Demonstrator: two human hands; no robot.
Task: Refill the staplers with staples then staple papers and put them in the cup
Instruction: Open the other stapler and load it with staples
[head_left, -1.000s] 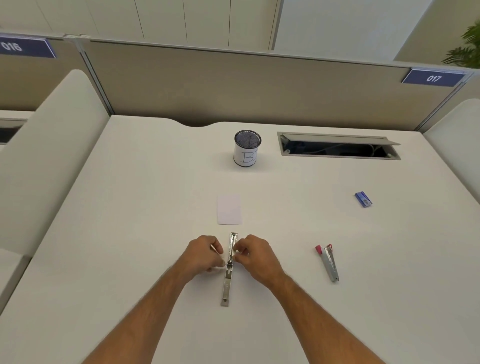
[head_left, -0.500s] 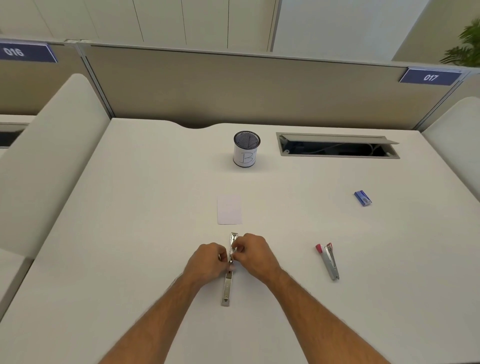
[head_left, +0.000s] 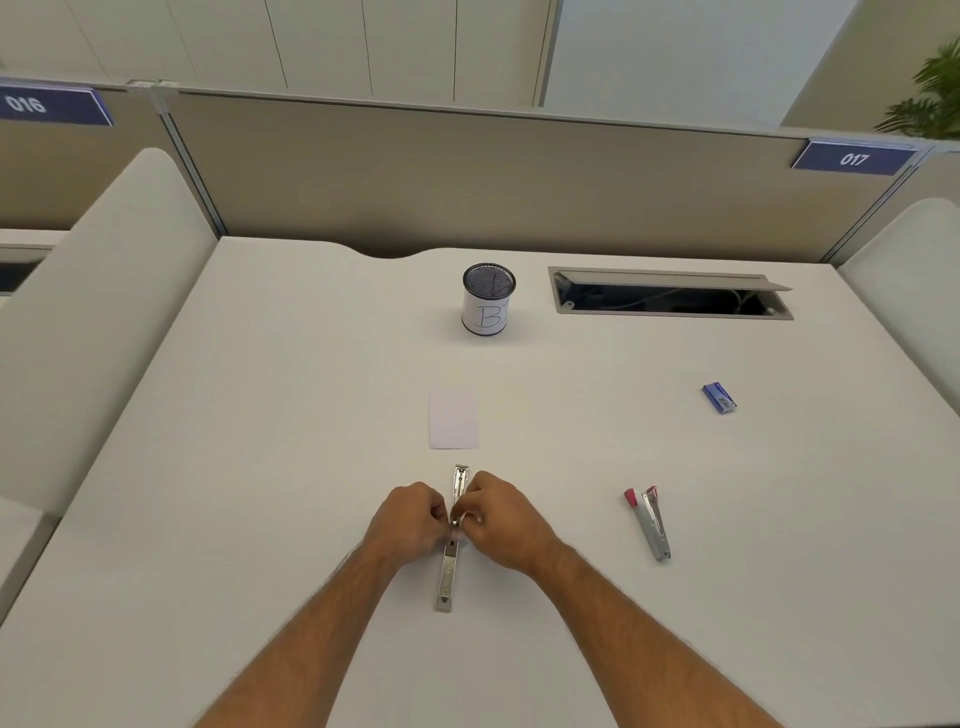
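A silver stapler (head_left: 448, 571) lies opened out flat on the white desk (head_left: 260, 467), pointing away from me. My left hand (head_left: 408, 522) and my right hand (head_left: 501, 519) meet over its middle, fingers curled and pinching at the staple channel; what they pinch is hidden. A small white paper (head_left: 453, 419) lies just beyond the stapler. Farther back stands the mesh cup (head_left: 487, 300) wrapped in white paper marked "B". A second stapler with red ends (head_left: 650, 521) lies to the right. A blue staple box (head_left: 719, 397) sits at the far right.
An open cable tray (head_left: 670, 293) is cut into the desk behind the cup on the right. Beige partition panels (head_left: 467, 176) close off the back, and curved white side screens (head_left: 93, 322) stand at both sides.
Both hands drew closer together over the middle of the opened stapler, and the white bit seen by my left fingers is now hidden. The stapler itself has stayed in place.
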